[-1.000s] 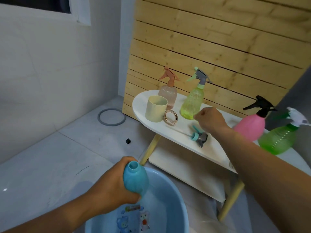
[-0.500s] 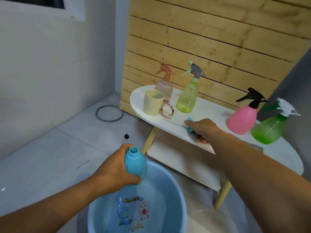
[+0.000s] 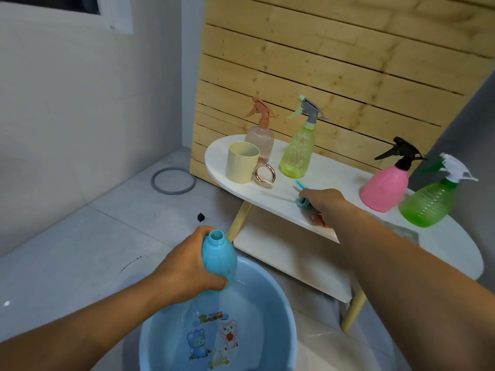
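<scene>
Bottle: blue bottle (image 3: 218, 259), uncapped, neck up and slightly tilted, held above the far edge of the blue basin (image 3: 285, 311) on the floor.
Left hand: left hand (image 3: 187, 269) closed around the bottle body.
Spray head: teal spray head (image 3: 302, 200) lying on the bench (image 3: 442, 250), near its front edge.
Right hand: right hand (image 3: 325, 204) fingers curled over the spray head, gripping it.
Bench, left end: cream cup (image 3: 241, 167), metal ring (image 3: 264, 174), peach sprayer (image 3: 259, 137), yellow-green sprayer (image 3: 297, 153).
Bench, right end: pink sprayer (image 3: 385, 186) beside green sprayer (image 3: 428, 202).

Left hand (image 3: 187, 263) curled low; right hand (image 3: 322, 206) curled, arm outstretched.
</scene>
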